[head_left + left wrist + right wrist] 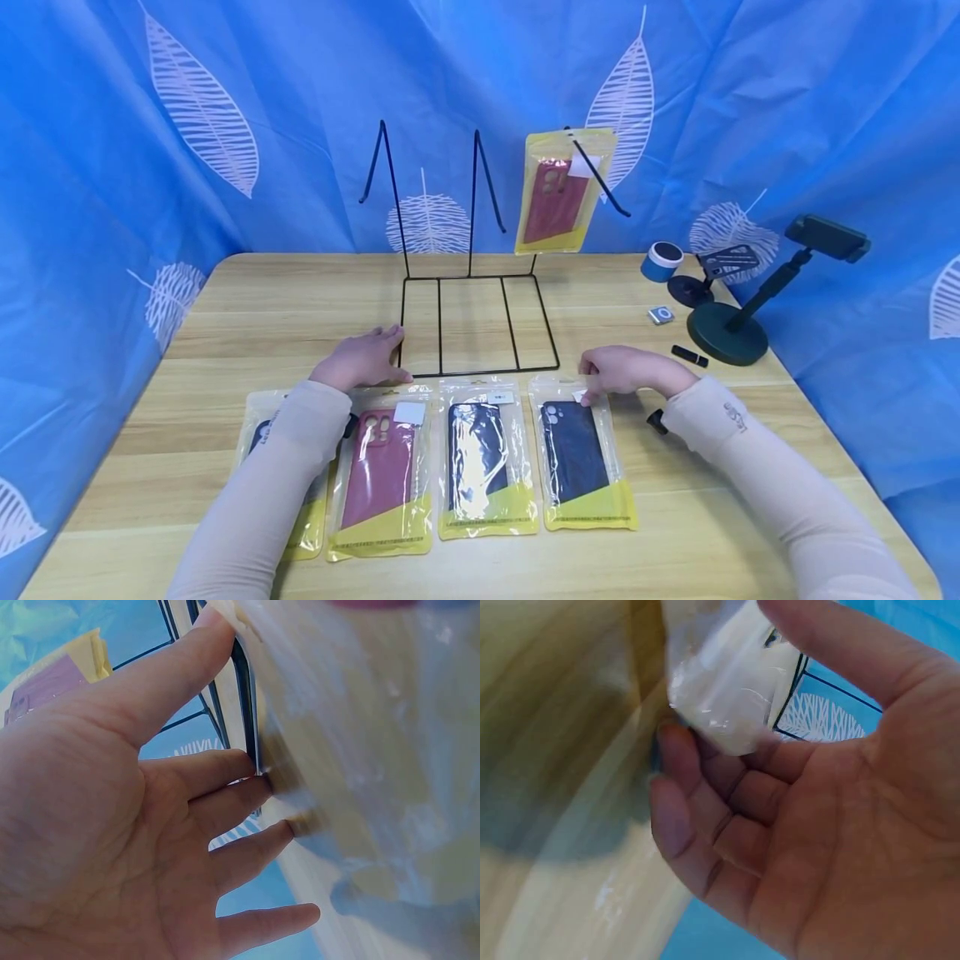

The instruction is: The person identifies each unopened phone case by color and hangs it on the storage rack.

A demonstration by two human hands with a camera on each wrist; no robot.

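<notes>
Four bagged phone cases lie in a row near the front of the wooden table (225, 317). My right hand (618, 371) pinches the top corner of the rightmost bag, which holds a dark case (581, 458); in the right wrist view the clear plastic (720, 682) sits between thumb and curled fingers (705, 825). My left hand (363, 358) rests flat with spread fingers (225, 780) at the top edge of the red case's bag (382, 475), beside the front-left corner of the black wire rack (439, 325). My left forearm partly hides the leftmost bag (258, 425). Another dark case's bag (483, 458) lies between.
A bagged red case (558, 196) hangs on the rack's right hook; the other two hooks are bare. At the right stand a blue tape roll (662, 261), a dark phone holder (727, 333), a smaller stand (708, 275) and a small black stick (689, 356). Blue leaf-print cloth surrounds the table.
</notes>
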